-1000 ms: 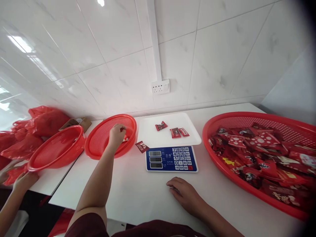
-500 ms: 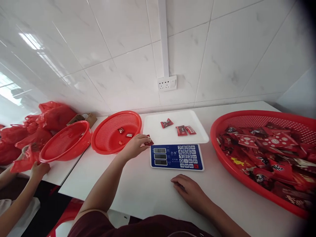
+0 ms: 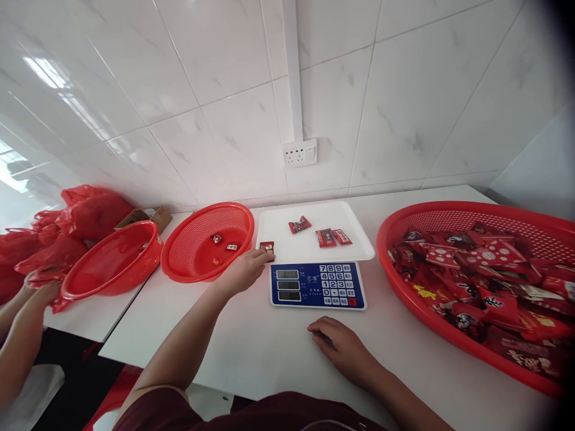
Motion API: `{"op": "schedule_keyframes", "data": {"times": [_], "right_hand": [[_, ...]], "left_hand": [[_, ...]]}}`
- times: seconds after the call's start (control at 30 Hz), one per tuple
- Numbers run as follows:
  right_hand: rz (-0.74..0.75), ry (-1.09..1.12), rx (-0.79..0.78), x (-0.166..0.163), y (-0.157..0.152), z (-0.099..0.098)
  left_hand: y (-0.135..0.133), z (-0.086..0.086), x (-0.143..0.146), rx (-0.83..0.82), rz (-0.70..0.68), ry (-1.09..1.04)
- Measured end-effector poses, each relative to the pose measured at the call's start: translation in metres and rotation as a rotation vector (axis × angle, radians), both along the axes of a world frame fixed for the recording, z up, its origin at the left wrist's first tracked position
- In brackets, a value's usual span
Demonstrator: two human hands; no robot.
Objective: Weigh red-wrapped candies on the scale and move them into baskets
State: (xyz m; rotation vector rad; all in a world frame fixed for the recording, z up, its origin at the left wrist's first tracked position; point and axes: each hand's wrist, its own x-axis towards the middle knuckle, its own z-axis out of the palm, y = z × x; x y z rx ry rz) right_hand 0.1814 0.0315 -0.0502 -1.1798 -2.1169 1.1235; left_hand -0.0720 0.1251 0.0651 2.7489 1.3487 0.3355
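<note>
My left hand (image 3: 245, 269) reaches to the front left corner of the white scale tray (image 3: 291, 248). Its fingers are stretched out, with the tips touching the near edge of a small dark red candy packet (image 3: 266, 246) lying there. Farther back on the tray are more wrapped candies: one alone (image 3: 299, 225) and a pair side by side, a dark red one (image 3: 326, 237) and a lighter red one (image 3: 342, 236). The scale's blue keypad panel (image 3: 318, 286) faces me; its digits are blurred. My right hand (image 3: 341, 344) rests on the table, loosely curled, thumb apart, nothing visible in it.
A large red basket (image 3: 417, 317) heaped with wrapped candies stands at right. Left of the scale, a red basket (image 3: 182, 270) holds a few small packets. Farther left are another red basket (image 3: 112, 281), a cardboard box (image 3: 163, 216), red plastic bags (image 3: 94, 212) and a co-worker's arms (image 3: 22, 332).
The packet in my left hand's fingers now lies flat on the tray corner, with my fingers at its edge. The scale's digits changed. The co-worker's hands moved left; my right hand stayed put.
</note>
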Motion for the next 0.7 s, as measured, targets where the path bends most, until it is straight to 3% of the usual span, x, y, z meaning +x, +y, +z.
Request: {"op": "schedule_keyframes", "data": {"times": [0.23,0.47,0.57,0.7], "right_hand": [[-0.006,-0.002,-0.012,0.0,0.001,0.002],[-0.019,-0.007,-0.024,-0.001,0.0,0.005],[-0.023,0.0,-0.025,0.001,0.003,0.015],[-0.115,0.012,0.126,0.012,0.025,0.043]], "left_hand": [[0.004,0.0,0.002,-0.003,0.03,-0.081],[0.025,0.003,0.02,-0.048,-0.024,0.11],[0.03,0.002,0.026,-0.05,-0.031,0.092],[0.034,0.004,0.022,0.026,0.065,0.027]]}}
